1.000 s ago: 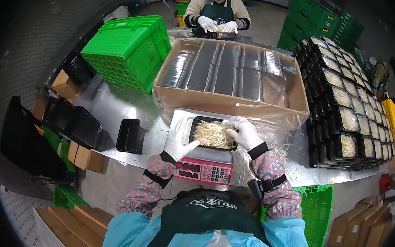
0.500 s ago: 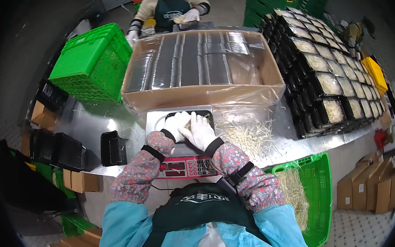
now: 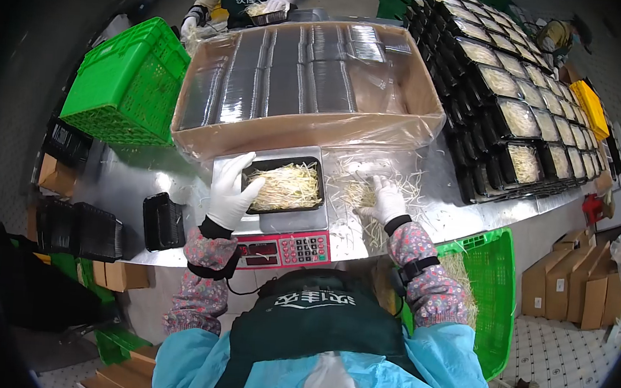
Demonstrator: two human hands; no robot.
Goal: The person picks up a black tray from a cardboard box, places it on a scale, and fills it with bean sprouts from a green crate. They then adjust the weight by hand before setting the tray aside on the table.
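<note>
Reference is the digital scale point(image 3: 304, 250). On its far side, the cardboard carton point(image 3: 308, 130) with plastic liner is blocking low passage. To its left, bare tabletop point(image 3: 197, 173) is giving a gap as far as the black tray point(image 3: 163, 222); the green crate point(image 3: 118, 91) is obstructing the far left. On the scale, the left hand point(image 3: 232, 195) is barring the left edge of the filled tray point(image 3: 286, 185). To its right, the right hand point(image 3: 384, 200) is obstructing; farther right, tabletop is leaving room before the stacked packs point(image 3: 518, 119).

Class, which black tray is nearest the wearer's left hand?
The sprout-filled tray on the scale: the left hand is at its rim; all other black trays are farther off.
</note>
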